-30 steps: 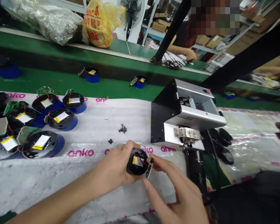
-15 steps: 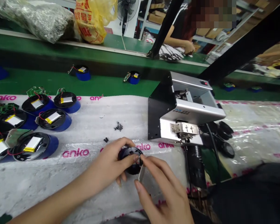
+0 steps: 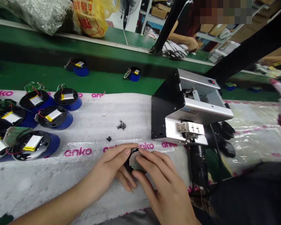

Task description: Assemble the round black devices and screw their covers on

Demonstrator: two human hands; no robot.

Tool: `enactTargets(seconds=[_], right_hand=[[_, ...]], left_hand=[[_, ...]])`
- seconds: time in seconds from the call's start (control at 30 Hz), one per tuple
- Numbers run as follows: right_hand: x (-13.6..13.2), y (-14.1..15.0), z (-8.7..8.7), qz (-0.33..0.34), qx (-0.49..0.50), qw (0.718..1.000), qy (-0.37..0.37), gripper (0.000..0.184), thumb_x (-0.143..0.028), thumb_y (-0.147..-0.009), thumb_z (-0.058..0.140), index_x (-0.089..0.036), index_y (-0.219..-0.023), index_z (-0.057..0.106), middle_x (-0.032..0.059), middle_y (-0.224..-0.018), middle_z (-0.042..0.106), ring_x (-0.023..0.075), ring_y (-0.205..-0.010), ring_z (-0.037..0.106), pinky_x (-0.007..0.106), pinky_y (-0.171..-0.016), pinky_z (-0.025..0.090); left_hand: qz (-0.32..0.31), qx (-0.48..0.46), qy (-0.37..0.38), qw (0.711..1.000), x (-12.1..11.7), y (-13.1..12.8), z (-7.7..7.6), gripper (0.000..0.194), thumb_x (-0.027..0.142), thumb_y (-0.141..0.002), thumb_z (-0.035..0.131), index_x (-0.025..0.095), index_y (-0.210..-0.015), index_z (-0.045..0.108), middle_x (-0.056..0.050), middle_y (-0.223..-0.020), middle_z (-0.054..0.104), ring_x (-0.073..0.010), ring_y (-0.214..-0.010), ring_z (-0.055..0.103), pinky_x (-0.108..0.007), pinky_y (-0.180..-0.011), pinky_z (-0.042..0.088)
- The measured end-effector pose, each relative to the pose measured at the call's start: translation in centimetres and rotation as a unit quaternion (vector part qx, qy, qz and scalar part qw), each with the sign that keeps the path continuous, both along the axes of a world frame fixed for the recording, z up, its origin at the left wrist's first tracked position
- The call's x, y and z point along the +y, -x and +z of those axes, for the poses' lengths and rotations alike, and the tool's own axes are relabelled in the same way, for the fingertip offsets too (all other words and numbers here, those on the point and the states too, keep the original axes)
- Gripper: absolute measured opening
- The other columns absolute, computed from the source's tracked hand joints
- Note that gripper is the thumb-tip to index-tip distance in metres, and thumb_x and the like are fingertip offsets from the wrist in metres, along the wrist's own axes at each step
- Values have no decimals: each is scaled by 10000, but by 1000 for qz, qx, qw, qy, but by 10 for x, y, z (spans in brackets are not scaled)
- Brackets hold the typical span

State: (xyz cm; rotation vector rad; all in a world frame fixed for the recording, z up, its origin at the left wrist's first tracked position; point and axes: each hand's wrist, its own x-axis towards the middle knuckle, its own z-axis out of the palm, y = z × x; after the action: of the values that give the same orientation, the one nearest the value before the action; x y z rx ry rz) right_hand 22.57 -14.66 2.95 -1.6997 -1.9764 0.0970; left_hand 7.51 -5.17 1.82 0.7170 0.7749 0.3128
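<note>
My left hand (image 3: 112, 164) is closed around the left side of a round black housing (image 3: 128, 163), its thumb on the rim. Against the open face of that housing lies a pale grey-green circuit board (image 3: 134, 161). The fingers and thumb of my right hand (image 3: 164, 179) grip the board's right part and hide much of it. Whether the board sits flat inside the rim, I cannot tell. Beyond my hands lie a small heap of tiny black pieces (image 3: 121, 125) and a couple of black bits (image 3: 109, 138).
At left, several blue-and-black round units (image 3: 53, 117) carry silver batteries and wired circuit boards. A silver-and-black machine (image 3: 192, 106) stands to the right, with black round parts (image 3: 228, 149) beside it. More units (image 3: 135, 75) sit on the green belt (image 3: 103, 78). Across it, a person's hand (image 3: 192, 44) works.
The circuit board has turned from edge-on to lying over the black housing's face. My right fingers have moved onto it, and my left thumb has shifted to the rim.
</note>
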Motion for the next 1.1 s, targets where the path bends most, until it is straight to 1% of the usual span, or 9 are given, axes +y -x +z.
enactTargets(seconds=[0.07,0.23,0.37,0.5,0.57,0.67,0.8,0.87,1.1], right_hand=[[0,0,0,4,-5,1000,-1,272,-156,-928,610,-155,-1200,624,103,-1267,624,232,-1161,524,336,-914,578],[-1,6,0,-4,2,1000,-19,286,-116,-916,613,-110,-1202,623,145,-1245,594,235,-1139,520,349,-883,574],[-1,10,5,-16,8,1000,-19,271,-102,-927,587,-112,-1196,620,144,-1201,556,215,-1097,541,344,-855,571],[0,9,10,-45,-16,999,-8,263,-157,-937,589,-147,-1194,638,134,-1163,531,233,-1048,536,385,-805,569],[0,7,11,-42,-10,999,12,271,-161,-943,574,-156,-1206,636,128,-1162,528,225,-1044,539,374,-804,567],[-1,6,11,-30,0,999,26,296,-145,-941,569,-169,-1229,630,111,-1155,550,210,-1053,547,351,-828,557],[-3,6,10,-44,-14,999,-2,258,-152,-932,602,-136,-1185,645,100,-1092,613,210,-1022,559,346,-832,549],[-3,6,10,-41,-15,999,-1,259,-159,-926,614,-120,-1180,643,102,-1077,637,216,-1014,565,348,-832,559],[2,3,13,-16,-6,1000,22,267,-158,-924,605,-115,-1185,640,103,-1025,647,221,-926,580,367,-751,584]], left_hand=[[-3,-3,15,1000,3,1,0,505,443,-906,601,120,-1294,620,-55,-598,740,-195,-522,718,-258,-504,604],[-10,18,-6,1000,5,-1,1,469,373,-883,646,132,-1284,626,-38,-624,762,-177,-488,710,-261,-515,609],[-15,22,-15,1000,5,-2,3,433,358,-894,642,144,-1270,640,-11,-595,751,-164,-489,713,-231,-509,601],[-5,25,-33,999,3,-3,3,379,359,-906,641,174,-1236,677,-10,-700,778,-143,-498,712,-208,-493,592],[-2,25,-40,999,2,-3,2,367,360,-912,639,187,-1232,683,-8,-742,782,-138,-510,715,-206,-497,595],[-7,23,-47,999,1,-2,0,371,363,-920,633,198,-1249,671,0,-761,782,-132,-517,717,-205,-511,607],[-13,14,-68,998,-1,-1,0,329,345,-940,608,221,-1237,679,30,-716,755,-122,-527,718,-192,-515,613],[-14,15,-81,997,-1,-2,1,304,331,-945,601,233,-1217,693,39,-716,746,-116,-529,715,-186,-513,613],[-9,36,-92,995,-4,-4,4,308,311,-949,585,219,-1228,674,46,-696,731,-117,-525,716,-189,-516,617]])
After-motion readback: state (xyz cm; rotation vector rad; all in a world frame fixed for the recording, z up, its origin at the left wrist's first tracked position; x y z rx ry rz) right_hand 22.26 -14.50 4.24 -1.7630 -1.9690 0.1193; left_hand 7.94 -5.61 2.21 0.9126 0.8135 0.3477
